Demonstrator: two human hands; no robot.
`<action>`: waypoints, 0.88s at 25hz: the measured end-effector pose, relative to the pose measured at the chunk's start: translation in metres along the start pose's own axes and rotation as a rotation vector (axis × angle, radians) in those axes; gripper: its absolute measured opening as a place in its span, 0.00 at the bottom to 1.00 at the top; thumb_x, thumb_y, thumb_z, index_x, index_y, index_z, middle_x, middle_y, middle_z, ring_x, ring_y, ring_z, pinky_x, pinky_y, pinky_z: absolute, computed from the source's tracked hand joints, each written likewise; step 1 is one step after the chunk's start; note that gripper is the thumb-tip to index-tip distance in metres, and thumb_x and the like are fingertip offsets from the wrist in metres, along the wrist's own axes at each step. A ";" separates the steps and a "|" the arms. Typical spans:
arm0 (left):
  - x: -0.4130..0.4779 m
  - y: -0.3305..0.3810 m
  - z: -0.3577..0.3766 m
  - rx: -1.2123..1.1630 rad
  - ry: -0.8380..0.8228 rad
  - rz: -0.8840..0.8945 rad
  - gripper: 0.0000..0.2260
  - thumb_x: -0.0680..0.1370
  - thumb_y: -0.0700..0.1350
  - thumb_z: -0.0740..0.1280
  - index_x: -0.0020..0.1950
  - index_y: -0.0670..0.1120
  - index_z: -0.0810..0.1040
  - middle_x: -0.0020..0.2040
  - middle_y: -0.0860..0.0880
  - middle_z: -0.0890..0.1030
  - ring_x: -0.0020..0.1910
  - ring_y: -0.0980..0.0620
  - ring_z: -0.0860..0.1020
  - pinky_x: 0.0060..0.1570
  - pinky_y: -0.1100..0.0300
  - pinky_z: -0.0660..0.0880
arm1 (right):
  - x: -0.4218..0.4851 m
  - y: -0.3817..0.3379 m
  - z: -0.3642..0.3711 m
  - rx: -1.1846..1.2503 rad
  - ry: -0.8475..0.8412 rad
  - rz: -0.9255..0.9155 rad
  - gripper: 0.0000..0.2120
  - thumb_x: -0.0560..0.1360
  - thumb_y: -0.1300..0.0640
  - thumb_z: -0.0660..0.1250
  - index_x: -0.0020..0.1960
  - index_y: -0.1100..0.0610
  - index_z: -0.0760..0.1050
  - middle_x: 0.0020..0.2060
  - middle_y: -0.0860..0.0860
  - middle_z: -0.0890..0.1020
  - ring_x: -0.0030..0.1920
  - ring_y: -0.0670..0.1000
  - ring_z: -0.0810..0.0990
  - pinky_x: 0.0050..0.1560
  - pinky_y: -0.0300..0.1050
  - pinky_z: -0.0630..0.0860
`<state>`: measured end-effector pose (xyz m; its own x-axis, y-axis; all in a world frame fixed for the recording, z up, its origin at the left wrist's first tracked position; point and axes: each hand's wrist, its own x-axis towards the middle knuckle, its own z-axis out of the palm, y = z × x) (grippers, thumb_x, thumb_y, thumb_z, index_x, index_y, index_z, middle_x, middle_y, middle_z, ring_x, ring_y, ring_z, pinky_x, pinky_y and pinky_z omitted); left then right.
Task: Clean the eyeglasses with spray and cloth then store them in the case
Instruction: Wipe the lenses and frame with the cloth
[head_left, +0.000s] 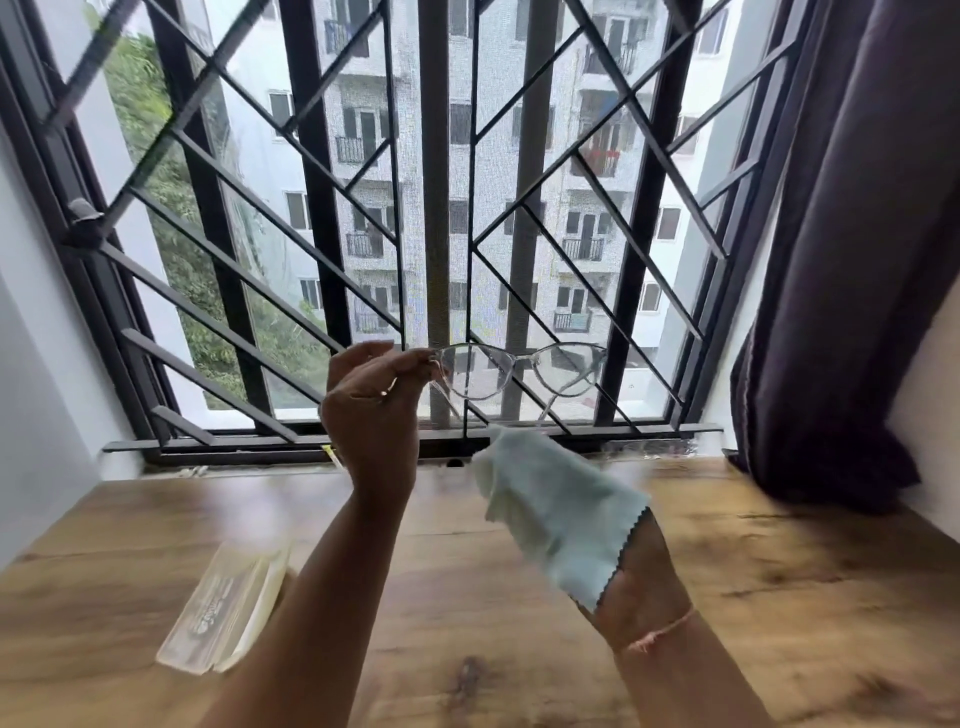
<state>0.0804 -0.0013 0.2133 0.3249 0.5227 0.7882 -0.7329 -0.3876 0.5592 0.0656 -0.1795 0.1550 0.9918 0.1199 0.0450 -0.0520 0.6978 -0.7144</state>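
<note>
My left hand (371, 400) holds clear-framed eyeglasses (519, 370) up against the window, pinching the left end of the frame, lenses facing me and temples hanging down. My right hand (641, 582) is lower and to the right, draped in a pale blue cleaning cloth (558, 509) that covers the fingers. The cloth sits just below the glasses without touching the lenses. A cream, translucent eyeglass case (228, 608) lies open on the wooden table (779, 571) at the lower left. No spray bottle is in sight.
A black metal window grille (322, 156) fills the view ahead, with buildings beyond it. A dark purple curtain (857, 260) hangs at the right, its hem resting on the table. A white wall borders the left.
</note>
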 end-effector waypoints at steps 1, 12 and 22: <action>-0.001 0.002 0.001 0.019 -0.002 0.003 0.17 0.64 0.42 0.73 0.49 0.59 0.80 0.36 0.72 0.78 0.46 0.54 0.75 0.46 0.46 0.76 | 0.002 0.005 0.006 0.030 -0.038 0.054 0.21 0.80 0.54 0.49 0.63 0.68 0.66 0.57 0.64 0.75 0.58 0.55 0.77 0.63 0.46 0.71; -0.016 0.007 -0.002 0.104 -0.035 0.090 0.08 0.67 0.41 0.69 0.45 0.48 0.81 0.35 0.57 0.79 0.45 0.52 0.75 0.46 0.62 0.72 | -0.015 0.005 0.094 0.143 -0.050 0.073 0.12 0.63 0.75 0.64 0.39 0.61 0.79 0.33 0.55 0.81 0.31 0.50 0.80 0.33 0.41 0.79; -0.027 0.009 -0.003 0.066 -0.090 0.142 0.11 0.67 0.37 0.74 0.44 0.52 0.82 0.35 0.63 0.79 0.48 0.58 0.73 0.46 0.55 0.72 | -0.011 -0.004 0.104 0.210 0.060 -0.035 0.17 0.69 0.78 0.60 0.34 0.60 0.78 0.24 0.52 0.80 0.25 0.47 0.79 0.25 0.36 0.76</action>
<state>0.0630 -0.0165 0.1963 0.2756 0.3905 0.8784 -0.7350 -0.5033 0.4544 0.0425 -0.1101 0.2301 0.9982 0.0555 0.0208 -0.0348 0.8335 -0.5514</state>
